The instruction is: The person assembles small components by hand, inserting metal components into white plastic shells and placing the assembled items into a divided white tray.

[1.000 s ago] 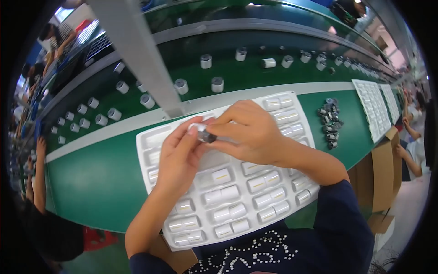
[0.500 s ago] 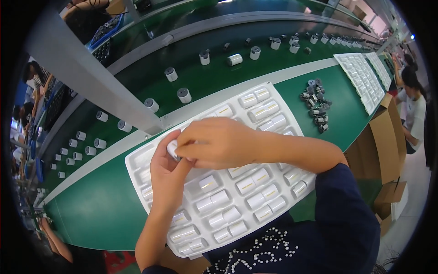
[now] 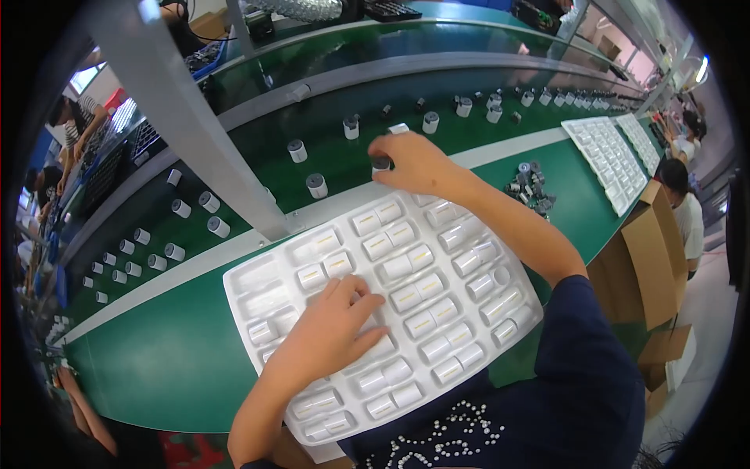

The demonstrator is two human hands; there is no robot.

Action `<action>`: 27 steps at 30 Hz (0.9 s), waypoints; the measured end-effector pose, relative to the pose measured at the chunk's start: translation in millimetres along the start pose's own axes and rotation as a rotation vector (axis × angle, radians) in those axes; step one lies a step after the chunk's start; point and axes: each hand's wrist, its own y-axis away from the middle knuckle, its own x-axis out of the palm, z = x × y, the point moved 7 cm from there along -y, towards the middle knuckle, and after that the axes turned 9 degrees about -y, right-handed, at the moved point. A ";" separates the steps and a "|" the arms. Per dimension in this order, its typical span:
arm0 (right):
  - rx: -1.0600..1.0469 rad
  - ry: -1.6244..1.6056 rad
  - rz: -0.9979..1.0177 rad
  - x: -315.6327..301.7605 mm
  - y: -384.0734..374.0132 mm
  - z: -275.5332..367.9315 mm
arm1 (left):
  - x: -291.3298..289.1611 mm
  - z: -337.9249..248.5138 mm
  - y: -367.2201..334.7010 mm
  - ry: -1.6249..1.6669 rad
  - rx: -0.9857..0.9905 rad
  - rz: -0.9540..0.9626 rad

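My right hand (image 3: 416, 162) reaches over the far green belt. Its thumb and fingers close round a white cylinder with a dark end (image 3: 380, 164). My left hand (image 3: 332, 322) rests over the white moulded tray (image 3: 258, 275), thumb apart from the loosely bent fingers, with no held part visible. White cylinders (image 3: 406, 297) lie on their sides in most visible pockets, often in pairs, several with a thin yellow mark. Some pockets at the tray's far left corner hold nothing. My left hand and forearm hide pockets beneath them.
More dark-topped white cylinders (image 3: 316, 185) stand along the green belt (image 3: 258, 168). A grey metal post (image 3: 187, 117) rises at the tray's far left. Small dark parts (image 3: 531, 187) lie heaped to the right, before other white trays (image 3: 605, 160) and a cardboard box (image 3: 648, 250). People work at both sides.
My hands have parted. The right has moved from the tray to a cylinder on the belt; the left has lowered onto the tray, and the cylinder between them is no longer visible there.
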 end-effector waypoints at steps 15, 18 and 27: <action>-0.084 -0.018 0.625 70.1 -126.0 -83.5 | -6.5 29.6 20.1 0.294 0.002 0.217; -0.092 0.002 0.575 69.8 -133.3 -91.2 | -12.7 35.7 12.8 0.431 -0.134 0.161; 0.305 -1.065 -0.067 26.6 -96.2 -42.2 | -3.1 81.2 34.1 1.613 -0.318 -0.309</action>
